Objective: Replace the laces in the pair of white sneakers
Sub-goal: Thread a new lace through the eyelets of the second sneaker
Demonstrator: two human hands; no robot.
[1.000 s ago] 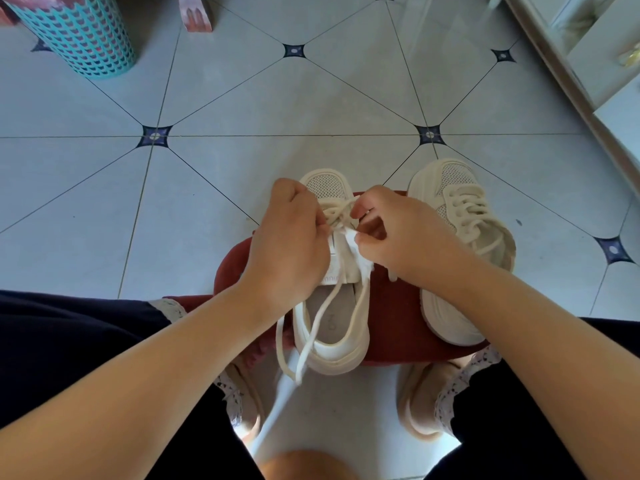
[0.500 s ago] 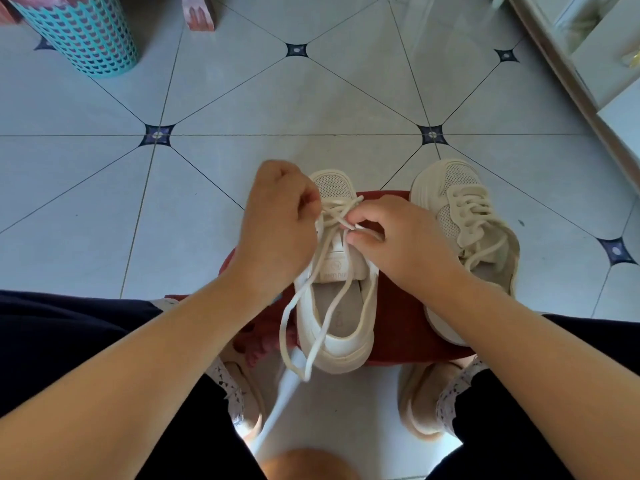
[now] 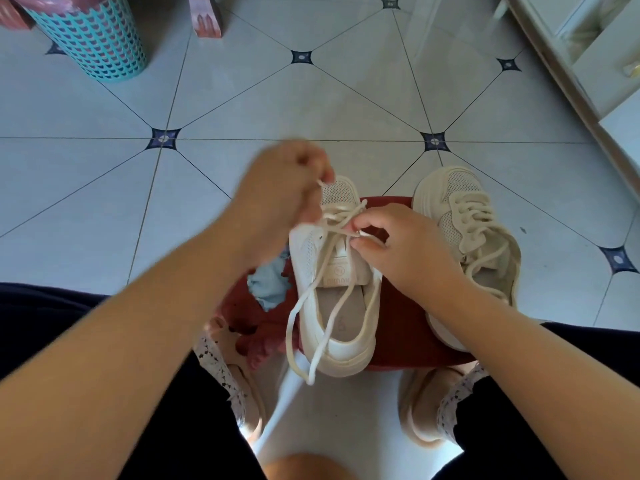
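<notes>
Two white sneakers stand on a low red stool (image 3: pixel 398 323). The near sneaker (image 3: pixel 337 292) sits in the middle, toe pointing away from me. Its white lace (image 3: pixel 304 306) is partly threaded near the toe, and two loose ends trail over the heel. My left hand (image 3: pixel 280 202), blurred, is raised above the toe and pinches a strand of the lace. My right hand (image 3: pixel 398 247) pinches the lace at the eyelets on the sneaker's right side. The other sneaker (image 3: pixel 467 237) stands to the right, fully laced.
A turquoise mesh basket (image 3: pixel 90 36) stands at the far left on the tiled floor (image 3: pixel 277 105). A pink furniture leg (image 3: pixel 206 15) is beside it. White furniture (image 3: pixel 595 64) runs along the right. My feet in beige shoes (image 3: pixel 419 410) rest under the stool.
My left hand has risen and moved away from me, pulling its lace strand up and taut. The right hand stays at the eyelets. The trailing ends have shortened slightly.
</notes>
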